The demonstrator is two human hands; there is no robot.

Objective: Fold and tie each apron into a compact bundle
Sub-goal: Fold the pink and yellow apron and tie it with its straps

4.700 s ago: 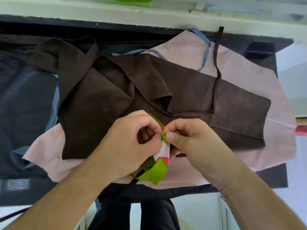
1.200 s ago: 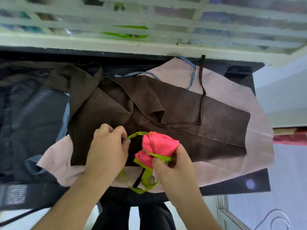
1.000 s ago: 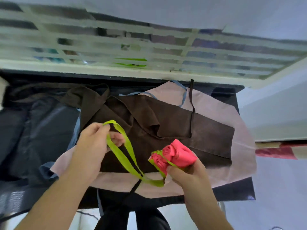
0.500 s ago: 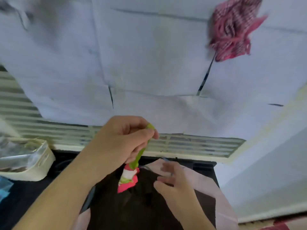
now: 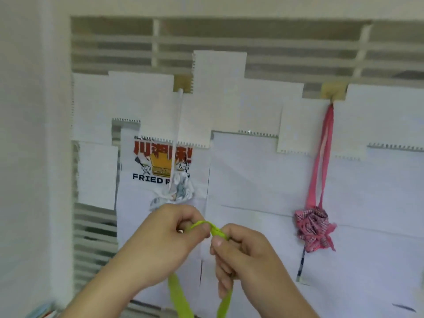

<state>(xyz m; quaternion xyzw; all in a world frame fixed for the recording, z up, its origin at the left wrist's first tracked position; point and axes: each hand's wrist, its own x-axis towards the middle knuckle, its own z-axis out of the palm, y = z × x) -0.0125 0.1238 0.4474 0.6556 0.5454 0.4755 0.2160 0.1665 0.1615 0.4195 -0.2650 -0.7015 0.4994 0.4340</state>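
Note:
Both hands are raised in front of a paper-covered window grille. My left hand and my right hand pinch a lime-green apron strap between thumbs and fingertips, its short arc bridging the two hands. Two green tails hang down below the hands and leave the bottom edge. The pink bundle on this strap is out of sight below the frame. A pink checkered apron bundle hangs by its pink strap from a taped hook at the right. A white patterned bundle hangs on a white strap just above my left hand.
White paper sheets cover the grille; one carries a red and yellow "FRIED" print. Tan tape patches hold the hanging straps. A plain wall stands at the left. The table with the aprons is out of view.
The view has swung up from the table to the wall. My right hand rose to join the left on the green strap; the pink bundle dropped out of view.

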